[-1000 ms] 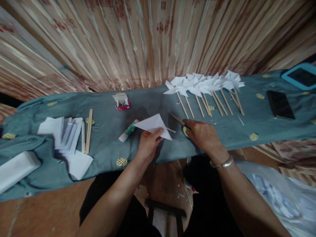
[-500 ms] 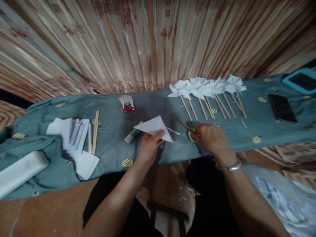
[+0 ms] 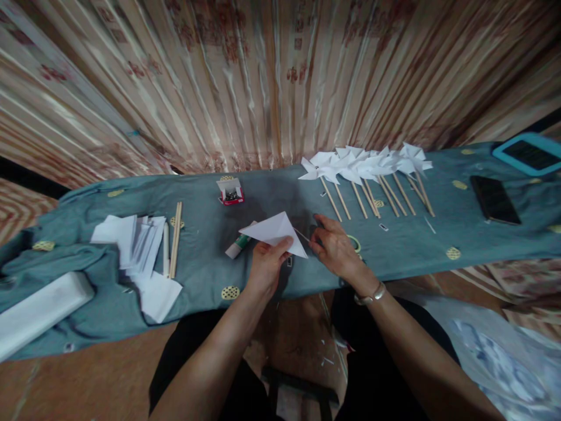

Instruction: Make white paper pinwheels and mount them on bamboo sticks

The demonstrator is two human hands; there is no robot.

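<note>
My left hand [image 3: 268,263] pinches a white sheet of paper folded into a triangle [image 3: 274,229], thumb on top, above the cloth. A glue stick [image 3: 238,245] with a green band lies partly under the triangle. At the paper's right edge is a thin white paper strip [image 3: 301,235]. My right hand [image 3: 335,248] has its fingertips closed on the strip's right end, the index finger stretched out. Scissors lie beside and partly behind that hand; only their light green handle [image 3: 354,242] shows well.
White paper pinwheels [image 3: 363,164] on wooden sticks lie at the back right. A red box of pins [image 3: 231,193] stands open at the back. Leftward are cut papers [image 3: 146,245], sticks [image 3: 176,240] and a white case [image 3: 48,313]. A phone [image 3: 495,200] and blue-framed device [image 3: 530,153] lie right.
My right hand has let go of the scissors, leaving them on the cloth, and moved left to the paper strip. My left hand still holds the folded paper. The view has shifted slightly.
</note>
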